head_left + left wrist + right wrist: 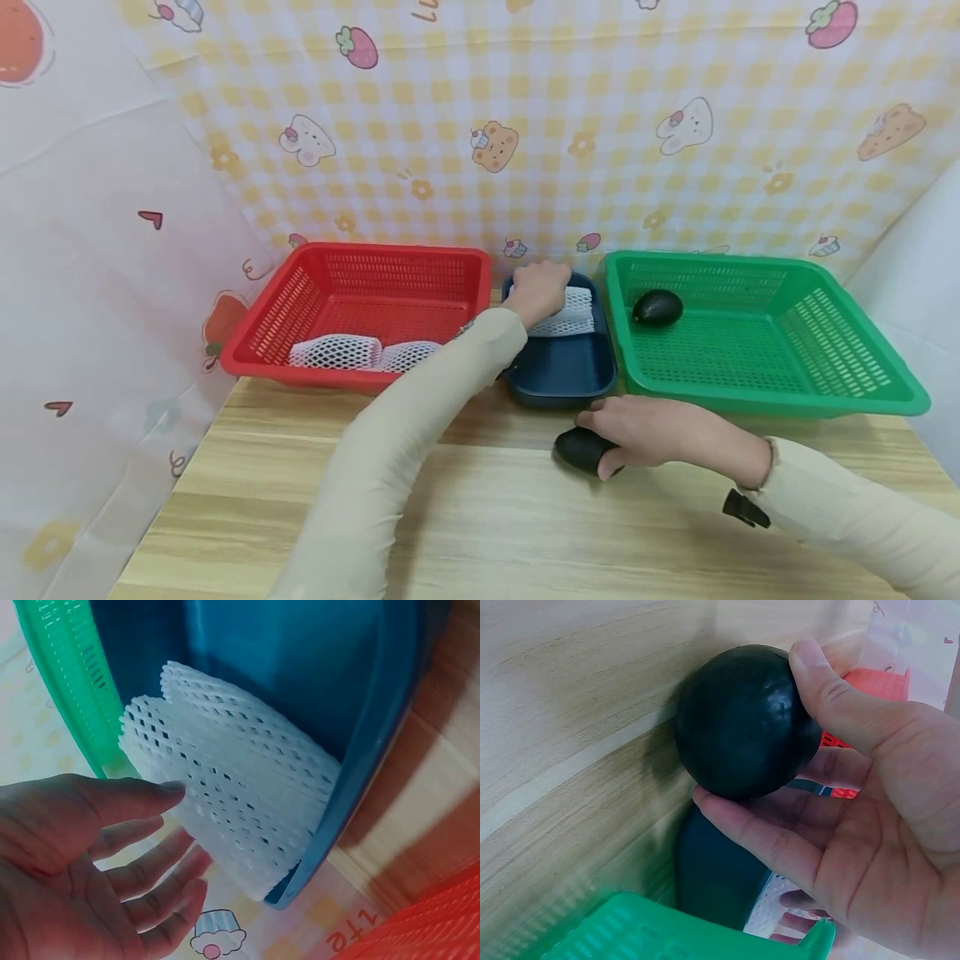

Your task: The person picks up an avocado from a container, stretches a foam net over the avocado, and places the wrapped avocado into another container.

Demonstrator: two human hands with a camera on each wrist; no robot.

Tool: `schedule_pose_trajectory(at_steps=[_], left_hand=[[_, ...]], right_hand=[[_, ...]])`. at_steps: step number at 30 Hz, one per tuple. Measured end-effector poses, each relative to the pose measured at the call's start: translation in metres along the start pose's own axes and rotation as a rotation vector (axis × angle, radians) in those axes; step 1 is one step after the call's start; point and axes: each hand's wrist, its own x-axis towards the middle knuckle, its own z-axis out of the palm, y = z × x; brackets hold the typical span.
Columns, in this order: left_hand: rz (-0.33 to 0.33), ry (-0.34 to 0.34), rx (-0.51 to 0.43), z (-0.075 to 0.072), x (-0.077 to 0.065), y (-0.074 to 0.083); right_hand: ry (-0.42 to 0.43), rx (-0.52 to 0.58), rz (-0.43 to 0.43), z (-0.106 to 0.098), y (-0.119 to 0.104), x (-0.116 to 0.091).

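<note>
My right hand (645, 429) grips a dark avocado (581, 450) between thumb and fingers, over the wooden table in front of the blue bin (562, 367). In the right wrist view the avocado's rounded end (742, 724) faces the camera. My left hand (542, 292) is over the back of the blue bin. White foam net sleeves (225, 780) lie there, and in the left wrist view my left thumb (154, 799) overlaps their edge. The other left fingers are loosely bent beside the sleeves, gripping nothing. Another avocado (658, 308) lies in the green basket (757, 400).
A red basket (300, 372) stands left of the blue bin, with foam net sleeves (337, 352) along its front side. The green basket stands close on the bin's right. Behind all three hangs a checked cloth (450, 150). The wooden table (510, 525) extends toward me.
</note>
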Motion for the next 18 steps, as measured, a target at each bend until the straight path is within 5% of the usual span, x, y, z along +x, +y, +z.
schedule_pose_trajectory(at_steps=[18], left_hand=[[0.006,0.035,0.002,-0.014,-0.005,0.001]], right_hand=[[-0.015,0.018,0.0,-0.001,-0.001,0.0]])
